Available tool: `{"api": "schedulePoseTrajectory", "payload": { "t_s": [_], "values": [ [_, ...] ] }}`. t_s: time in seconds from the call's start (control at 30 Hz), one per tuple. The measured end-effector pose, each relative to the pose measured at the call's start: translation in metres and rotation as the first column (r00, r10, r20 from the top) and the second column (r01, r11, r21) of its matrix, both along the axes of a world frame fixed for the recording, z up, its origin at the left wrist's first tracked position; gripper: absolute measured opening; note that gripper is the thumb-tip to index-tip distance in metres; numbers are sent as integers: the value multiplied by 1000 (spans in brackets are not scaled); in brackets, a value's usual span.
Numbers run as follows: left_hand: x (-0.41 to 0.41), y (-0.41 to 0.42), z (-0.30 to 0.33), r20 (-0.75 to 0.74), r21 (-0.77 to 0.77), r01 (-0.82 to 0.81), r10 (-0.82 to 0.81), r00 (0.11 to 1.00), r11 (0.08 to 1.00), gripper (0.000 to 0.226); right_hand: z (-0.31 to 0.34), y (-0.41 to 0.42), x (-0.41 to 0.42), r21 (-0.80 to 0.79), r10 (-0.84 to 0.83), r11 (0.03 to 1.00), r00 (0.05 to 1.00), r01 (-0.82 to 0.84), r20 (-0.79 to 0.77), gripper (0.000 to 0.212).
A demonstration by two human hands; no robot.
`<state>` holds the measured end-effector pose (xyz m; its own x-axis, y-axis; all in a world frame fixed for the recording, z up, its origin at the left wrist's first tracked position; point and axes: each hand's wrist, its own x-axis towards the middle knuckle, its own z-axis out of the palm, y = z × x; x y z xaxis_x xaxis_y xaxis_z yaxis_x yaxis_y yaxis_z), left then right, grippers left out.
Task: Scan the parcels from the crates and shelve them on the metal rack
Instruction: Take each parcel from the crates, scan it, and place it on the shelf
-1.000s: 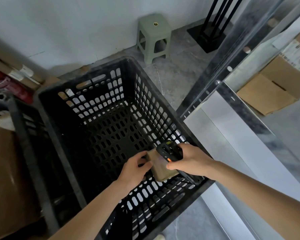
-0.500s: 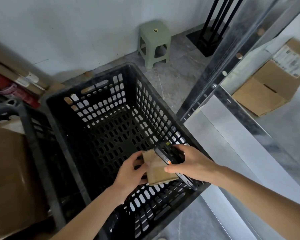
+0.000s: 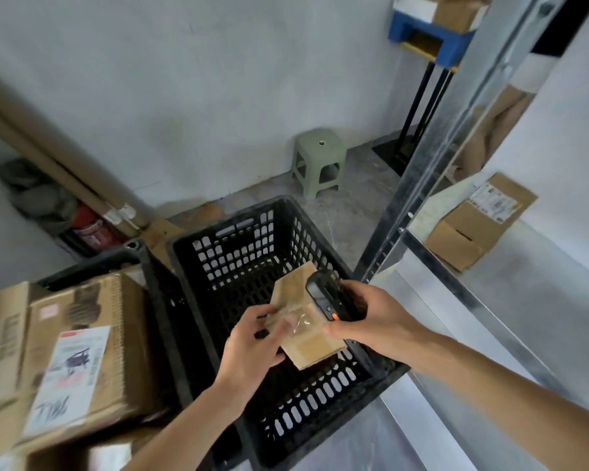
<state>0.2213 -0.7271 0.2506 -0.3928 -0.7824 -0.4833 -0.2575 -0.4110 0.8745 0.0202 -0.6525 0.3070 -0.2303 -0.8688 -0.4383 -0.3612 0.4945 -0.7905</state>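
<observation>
Now the left hand [image 3: 252,345] is gripping the small parcel [image 3: 306,321], lifted above the black crate [image 3: 371,379]. The right hand [image 3: 371,317] is holding the scanner [image 3: 320,295] against it, so scanning is likely underway.

Far off by the pale plastered wall [image 3: 184,79], a squat sage-green plastic stool [image 3: 319,163] on the grey concrete floor [image 3: 354,205], well apart from the thin black metal stand legs [image 3: 422,107] to its right, which carry a blue plastic block [image 3: 422,32] up at the top edge. Leaning along the left wall, long brown cardboard tubes [image 3: 48,147], with a red cylinder [image 3: 89,229] and a dark crumpled cloth bundle [image 3: 38,195] tucked beside their lower ends.
</observation>
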Motion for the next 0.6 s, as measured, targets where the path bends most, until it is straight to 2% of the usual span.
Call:
{"api": "schedulePoseTrajectory", "payload": {
  "t_s": [0.23,0.37,0.6],
  "values": [
    [24,15,54,-26,-129,-105,102,994,986,46,53,22,37,-109,58,992,998,-62,-38,50],
    [40,21,75,-39,-224,-112,106,994,968,56,82,38,57,-139,34,990,998,-40,-46,46],
    [76,42,107,-82,-267,-104,85,993,958,71,123,61,99,-194,22,981,999,-31,-48,49]
  ]
}}
